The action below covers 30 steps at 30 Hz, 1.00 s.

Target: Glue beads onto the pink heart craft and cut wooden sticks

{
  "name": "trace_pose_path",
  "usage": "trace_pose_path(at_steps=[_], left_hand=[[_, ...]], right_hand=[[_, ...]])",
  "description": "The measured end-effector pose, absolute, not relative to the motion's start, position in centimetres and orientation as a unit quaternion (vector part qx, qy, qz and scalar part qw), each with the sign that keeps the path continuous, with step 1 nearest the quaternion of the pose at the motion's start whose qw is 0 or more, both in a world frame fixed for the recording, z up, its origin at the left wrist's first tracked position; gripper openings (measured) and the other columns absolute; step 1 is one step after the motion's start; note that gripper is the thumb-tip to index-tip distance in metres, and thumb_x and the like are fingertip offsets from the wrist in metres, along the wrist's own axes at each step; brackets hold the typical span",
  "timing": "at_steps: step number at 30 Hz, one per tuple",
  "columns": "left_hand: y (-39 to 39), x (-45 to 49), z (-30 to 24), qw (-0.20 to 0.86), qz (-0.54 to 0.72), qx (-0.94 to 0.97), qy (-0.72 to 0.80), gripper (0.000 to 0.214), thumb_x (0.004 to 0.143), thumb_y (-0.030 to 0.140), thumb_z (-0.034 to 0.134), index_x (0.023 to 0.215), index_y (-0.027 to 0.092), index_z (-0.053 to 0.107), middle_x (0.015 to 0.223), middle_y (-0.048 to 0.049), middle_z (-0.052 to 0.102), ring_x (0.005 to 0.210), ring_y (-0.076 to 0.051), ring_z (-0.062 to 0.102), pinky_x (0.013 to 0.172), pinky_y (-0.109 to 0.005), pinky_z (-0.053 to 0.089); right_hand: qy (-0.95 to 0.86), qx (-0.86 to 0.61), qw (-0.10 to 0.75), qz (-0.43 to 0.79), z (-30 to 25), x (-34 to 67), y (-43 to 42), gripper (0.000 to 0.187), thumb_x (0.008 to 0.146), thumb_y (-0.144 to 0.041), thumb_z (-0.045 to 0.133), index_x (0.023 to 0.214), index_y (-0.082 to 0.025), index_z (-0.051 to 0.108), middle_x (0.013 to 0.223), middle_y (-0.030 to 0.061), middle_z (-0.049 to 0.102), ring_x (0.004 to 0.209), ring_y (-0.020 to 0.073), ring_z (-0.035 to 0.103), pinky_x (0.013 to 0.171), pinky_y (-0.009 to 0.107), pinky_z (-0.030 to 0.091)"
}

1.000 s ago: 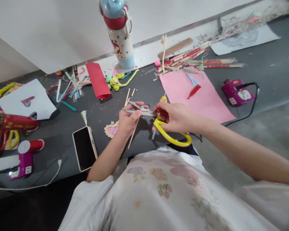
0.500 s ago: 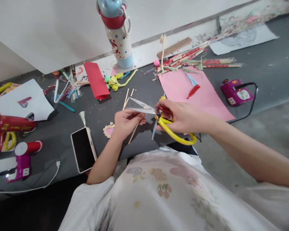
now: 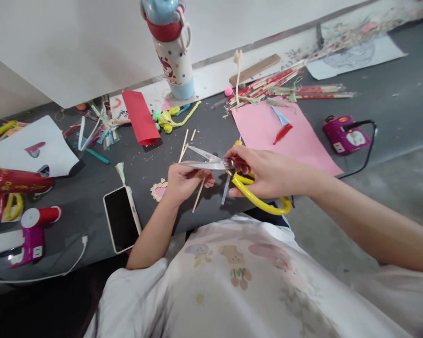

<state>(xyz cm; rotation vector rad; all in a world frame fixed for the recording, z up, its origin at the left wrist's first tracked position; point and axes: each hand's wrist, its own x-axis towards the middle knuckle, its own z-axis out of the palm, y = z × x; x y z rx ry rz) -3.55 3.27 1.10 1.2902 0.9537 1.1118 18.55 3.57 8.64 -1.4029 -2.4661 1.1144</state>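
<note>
My right hand (image 3: 255, 170) is closed on a pair of scissors (image 3: 262, 201) with yellow-covered handles, its blades parted and pointing left. Between finger and thumb, my left hand (image 3: 186, 182) pinches a thin wooden stick (image 3: 199, 197), whose lower end sticks out under the fingers. The lower blade passes just above my left fingers, and the stick's upper end lies close to the blades. Beside my left wrist is a heart shape (image 3: 159, 190) edged with small pale pieces around a pink middle. Loose sticks (image 3: 184, 146) lie beyond my left hand.
A phone (image 3: 121, 219) lies left of my left forearm. Pink paper (image 3: 285, 136) spreads past my right hand. At the back stand a bottle (image 3: 174, 56), a red paper strip (image 3: 141, 117) and bundled sticks (image 3: 268, 84). Purple glue-gun-like devices (image 3: 347, 134) sit at both sides.
The held stick's lower end has shifted slightly right. Both hands and the scissors have moved only a little, the blades tilting slightly and still parted.
</note>
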Motion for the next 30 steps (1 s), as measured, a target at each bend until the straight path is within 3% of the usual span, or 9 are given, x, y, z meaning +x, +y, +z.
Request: trace_pose_path(at_steps=[14, 22, 25, 28, 30], left_hand=[[3.3, -3.3, 0.5, 0.571, 0.456, 0.533, 0.425, 0.024, 0.075, 0.042, 0.076, 0.070, 0.019, 0.075, 0.055, -0.0008, 0.070, 0.042, -0.011, 0.063, 0.041, -0.020, 0.055], [3.5, -3.0, 0.6, 0.616, 0.434, 0.499, 0.428, 0.033, 0.070, 0.048, 0.079, 0.070, 0.015, 0.073, 0.056, -0.0028, 0.070, 0.044, -0.012, 0.064, 0.044, -0.021, 0.056], [3.8, -3.0, 0.2, 0.661, 0.416, 0.489, 0.388, 0.036, 0.063, 0.044, 0.085, 0.082, 0.016, 0.073, 0.069, -0.0048, 0.075, 0.059, -0.015, 0.071, 0.056, -0.023, 0.060], [4.2, -3.0, -0.1, 0.706, 0.419, 0.460, 0.338, 0.066, 0.052, 0.047, 0.090, 0.108, 0.020, 0.070, 0.094, -0.0088, 0.077, 0.081, -0.020, 0.075, 0.075, -0.029, 0.063], [4.2, -3.0, -0.3, 0.706, 0.450, 0.438, 0.327, 0.074, 0.052, 0.055, 0.087, 0.115, 0.021, 0.067, 0.105, -0.0110, 0.075, 0.092, -0.022, 0.074, 0.084, -0.032, 0.062]], right_hand=[[-0.822, -0.467, 0.044, 0.323, 8.4, 18.6, 3.6, 0.055, 0.079, -0.061, 0.060, 0.112, -0.018, 0.051, 0.091, 0.0072, 0.066, 0.075, 0.0208, 0.062, 0.063, 0.028, 0.040], [-0.812, -0.485, 0.032, 0.323, 7.8, 18.5, 3.7, 0.052, 0.079, -0.056, 0.061, 0.111, -0.017, 0.053, 0.082, 0.0049, 0.066, 0.070, 0.0197, 0.062, 0.060, 0.027, 0.037], [-0.809, -0.489, 0.029, 0.325, 7.6, 18.4, 3.7, 0.053, 0.078, -0.057, 0.061, 0.112, -0.017, 0.053, 0.080, 0.0044, 0.066, 0.069, 0.0194, 0.061, 0.060, 0.027, 0.037], [-0.808, -0.490, 0.030, 0.324, 7.5, 18.3, 3.7, 0.052, 0.079, -0.057, 0.060, 0.113, -0.017, 0.054, 0.080, 0.0046, 0.066, 0.069, 0.0198, 0.061, 0.059, 0.027, 0.036], [-0.810, -0.486, 0.032, 0.328, 7.3, 18.2, 3.5, 0.051, 0.080, -0.058, 0.059, 0.112, -0.018, 0.054, 0.080, 0.0045, 0.066, 0.069, 0.0199, 0.061, 0.059, 0.027, 0.036]])
